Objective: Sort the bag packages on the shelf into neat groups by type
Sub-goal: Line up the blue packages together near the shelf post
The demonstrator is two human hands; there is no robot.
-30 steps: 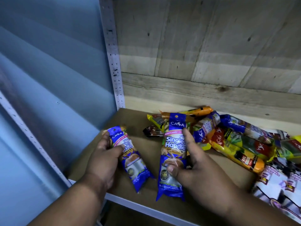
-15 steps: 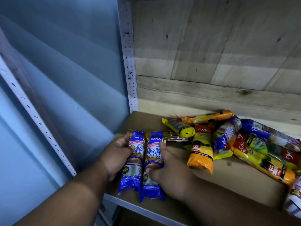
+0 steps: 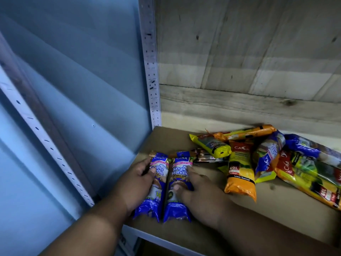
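Both hands, left hand and right hand, are pressing open fingers on two blue packages at lower centre, squaring that pair; another blue package in the pile at right probably needs fetching next.

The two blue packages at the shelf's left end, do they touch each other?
Touching. The head view shows the left blue package and right blue package pressed side by side along their edges.

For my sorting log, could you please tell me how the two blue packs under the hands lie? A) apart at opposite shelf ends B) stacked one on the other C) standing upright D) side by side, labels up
D: the two blue packs lie flat beside each other near the shelf front, labels up.
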